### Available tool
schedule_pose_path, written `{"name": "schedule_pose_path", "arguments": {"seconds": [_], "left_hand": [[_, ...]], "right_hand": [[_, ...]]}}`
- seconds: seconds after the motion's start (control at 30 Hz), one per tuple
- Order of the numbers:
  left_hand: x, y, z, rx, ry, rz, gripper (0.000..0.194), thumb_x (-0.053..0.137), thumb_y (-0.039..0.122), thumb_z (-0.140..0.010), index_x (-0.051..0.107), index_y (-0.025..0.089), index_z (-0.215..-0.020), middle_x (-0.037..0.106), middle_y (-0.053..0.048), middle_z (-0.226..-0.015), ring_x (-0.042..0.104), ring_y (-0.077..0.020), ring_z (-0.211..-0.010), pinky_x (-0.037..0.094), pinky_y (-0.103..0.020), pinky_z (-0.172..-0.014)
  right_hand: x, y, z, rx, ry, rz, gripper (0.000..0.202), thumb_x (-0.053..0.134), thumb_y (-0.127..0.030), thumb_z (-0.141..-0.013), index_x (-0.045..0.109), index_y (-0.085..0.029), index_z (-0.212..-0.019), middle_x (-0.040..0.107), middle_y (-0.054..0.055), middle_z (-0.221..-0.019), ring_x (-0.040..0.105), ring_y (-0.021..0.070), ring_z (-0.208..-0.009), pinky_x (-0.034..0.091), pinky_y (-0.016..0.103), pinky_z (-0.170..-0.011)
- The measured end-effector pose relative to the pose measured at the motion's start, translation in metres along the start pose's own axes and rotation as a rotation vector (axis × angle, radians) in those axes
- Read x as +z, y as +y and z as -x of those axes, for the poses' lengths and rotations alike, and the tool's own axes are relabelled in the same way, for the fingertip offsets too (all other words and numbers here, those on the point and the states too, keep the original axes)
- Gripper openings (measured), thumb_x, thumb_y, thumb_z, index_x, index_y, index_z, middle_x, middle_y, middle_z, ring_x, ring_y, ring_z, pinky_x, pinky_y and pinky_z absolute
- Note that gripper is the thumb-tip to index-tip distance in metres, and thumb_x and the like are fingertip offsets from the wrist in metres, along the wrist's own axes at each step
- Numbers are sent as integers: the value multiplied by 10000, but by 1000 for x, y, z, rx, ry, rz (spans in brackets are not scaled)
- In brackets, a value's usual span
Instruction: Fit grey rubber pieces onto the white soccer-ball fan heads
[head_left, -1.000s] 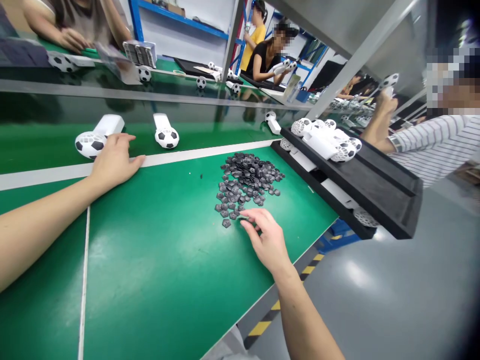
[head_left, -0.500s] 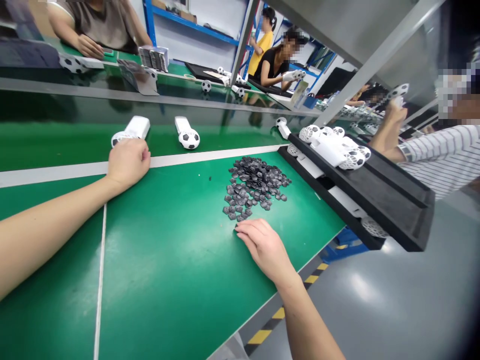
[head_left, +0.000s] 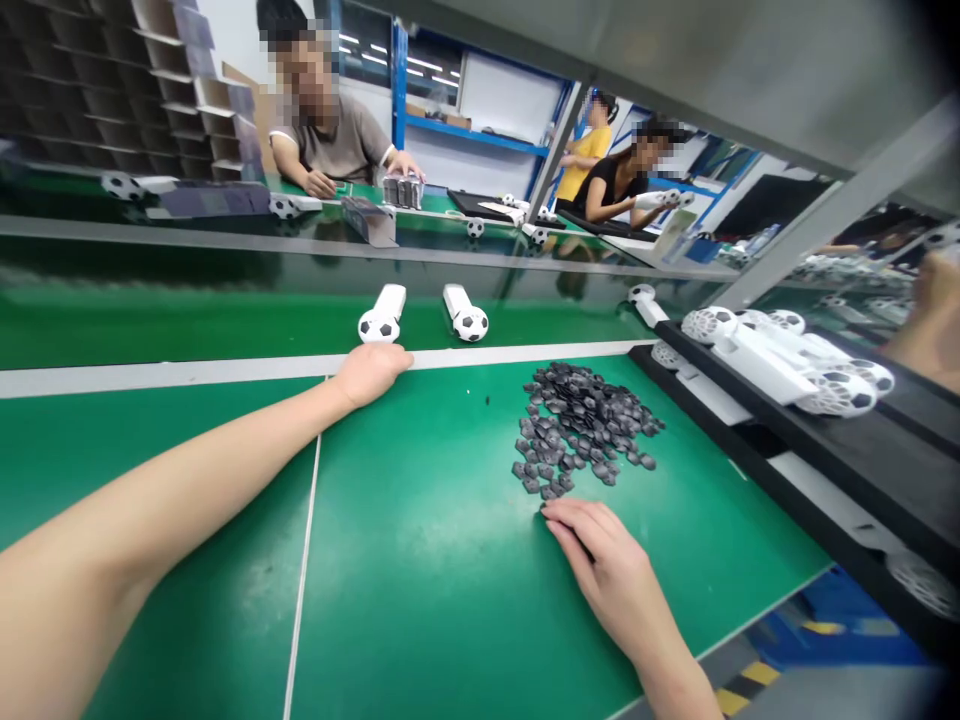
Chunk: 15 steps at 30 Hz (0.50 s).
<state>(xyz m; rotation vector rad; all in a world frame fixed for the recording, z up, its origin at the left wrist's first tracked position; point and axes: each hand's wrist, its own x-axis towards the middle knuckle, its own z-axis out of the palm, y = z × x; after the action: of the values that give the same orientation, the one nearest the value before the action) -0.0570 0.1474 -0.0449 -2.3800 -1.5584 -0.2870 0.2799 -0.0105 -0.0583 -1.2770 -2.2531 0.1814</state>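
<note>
My left hand point(head_left: 373, 373) rests at the far edge of the green table, its fingers curled in and hidden beneath it. Just beyond it lies a white piece with a football-patterned round head point(head_left: 380, 323), which looks like a handheld fan; I cannot tell whether they touch. Another such fan point(head_left: 466, 318) lies to its right. Between the fingertips of my right hand point(head_left: 604, 560) is a small black pentagonal piece point(head_left: 544, 509), pinched low over the table. Right beyond these fingertips spreads a heap of black pentagonal pieces point(head_left: 585, 415).
Two stacked black trays point(head_left: 757, 440) at the right hold several white fans with grille heads. A dark green belt point(head_left: 225, 310) runs past the far edge. Across it sit co-workers; one person point(head_left: 337, 140) touches a small box. Grey posts slant down at the right.
The view has swung left and up, so everything sits further right and lower. My left hand covers less of the near fan's head. My right hand keeps its pinch beside the heap.
</note>
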Motion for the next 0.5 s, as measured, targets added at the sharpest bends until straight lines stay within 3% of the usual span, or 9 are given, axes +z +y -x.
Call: {"name": "schedule_pose_path", "arguments": {"seconds": [0.23,0.3,0.4,0.5], "left_hand": [[-2,6,0,67,82,-25,258,368,69,-827,613,145,-801,632,-102,-797,598,-216,-780,495,-322,-637],[0,7,-1,75,123,-22,275,342,77,-859,612,123,-881,637,-138,-953,589,-237,-934,504,-372,-762],[6,6,-3,95,178,-2,291,328,84,-887,588,86,-1019,533,-180,-1235,455,-254,-1202,395,-446,-994],[12,3,-4,96,215,23,343,301,59,-891,524,53,-1152,451,-203,-1325,366,-248,-1284,303,-478,-1071]], "right_hand": [[4,6,2,-4,11,-14,152,482,-264,-882,600,-231,-972,639,51,-979,596,193,-941,508,333,-821],[4,7,3,3,14,-23,150,486,-272,-881,600,-232,-969,638,50,-985,595,194,-948,503,338,-833],[5,8,3,13,9,-29,149,491,-280,-879,600,-236,-970,636,46,-990,593,193,-955,498,342,-847],[5,8,2,12,9,-27,147,496,-280,-877,603,-239,-969,638,43,-983,595,191,-951,497,340,-850]]}}
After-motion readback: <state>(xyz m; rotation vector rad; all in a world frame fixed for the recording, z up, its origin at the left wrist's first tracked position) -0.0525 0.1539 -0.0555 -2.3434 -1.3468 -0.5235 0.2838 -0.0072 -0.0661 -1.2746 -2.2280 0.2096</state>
